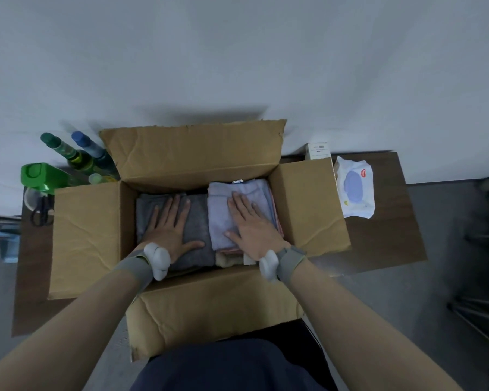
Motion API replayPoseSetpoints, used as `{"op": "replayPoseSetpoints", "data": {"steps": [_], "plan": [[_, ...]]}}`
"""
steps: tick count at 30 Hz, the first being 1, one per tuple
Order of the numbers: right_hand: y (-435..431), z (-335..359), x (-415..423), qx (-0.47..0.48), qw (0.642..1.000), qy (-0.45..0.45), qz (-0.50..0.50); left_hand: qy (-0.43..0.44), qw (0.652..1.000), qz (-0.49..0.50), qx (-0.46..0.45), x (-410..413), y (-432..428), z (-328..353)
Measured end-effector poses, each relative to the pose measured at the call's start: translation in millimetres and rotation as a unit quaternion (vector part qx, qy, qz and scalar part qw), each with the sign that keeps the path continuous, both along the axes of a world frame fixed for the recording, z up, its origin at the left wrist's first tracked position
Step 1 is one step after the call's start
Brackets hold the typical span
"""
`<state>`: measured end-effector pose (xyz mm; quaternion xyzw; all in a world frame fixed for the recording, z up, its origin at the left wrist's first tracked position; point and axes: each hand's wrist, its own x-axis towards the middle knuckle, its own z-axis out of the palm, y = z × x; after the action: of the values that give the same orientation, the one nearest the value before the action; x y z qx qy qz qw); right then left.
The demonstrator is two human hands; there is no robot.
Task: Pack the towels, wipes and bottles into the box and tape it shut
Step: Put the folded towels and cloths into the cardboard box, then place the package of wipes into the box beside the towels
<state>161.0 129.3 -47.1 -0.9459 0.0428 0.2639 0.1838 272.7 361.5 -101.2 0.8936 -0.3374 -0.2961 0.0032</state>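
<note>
Head view: both palms flat on the towels, room running short

Left hand (170,232) and right hand (251,227) lie flat with fingers straight, gripping nothing. The left presses a grey towel (198,218) and the right a lilac towel (219,204) stacked beside it, both inside the cardboard box (198,156). Under the right palm the pile stands higher, and pink edges peek out on its outer side. Uneven pressure could skew it, and bottles set on such soft, stepped layers may well tip. The box's depth beneath the towels is hidden, and a beige fold by the right wrist is partly covered. Beyond the right hand the wipes pack (355,190) waits on the table (393,235). Beyond the left hand the bottles (79,153) are cut off by a flap. Scissors (41,211) show there, but any tape is too blurred to confirm.
</note>
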Motion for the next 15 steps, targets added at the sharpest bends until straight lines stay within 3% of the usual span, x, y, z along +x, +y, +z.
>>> {"op": "replayPoseSetpoints", "data": {"steps": [8,13,15], "plan": [[-16,28,1,0.055,0.998,0.039,0.012,0.007,0.998,0.013,0.068,3,-16,19],[-25,58,2,0.08,0.994,0.078,0.017,0.041,0.99,0.093,0.101,-2,-52,61],[-40,71,3,0.093,0.994,0.063,0.005,0.016,0.984,0.155,0.088,-11,-80,85]]}}
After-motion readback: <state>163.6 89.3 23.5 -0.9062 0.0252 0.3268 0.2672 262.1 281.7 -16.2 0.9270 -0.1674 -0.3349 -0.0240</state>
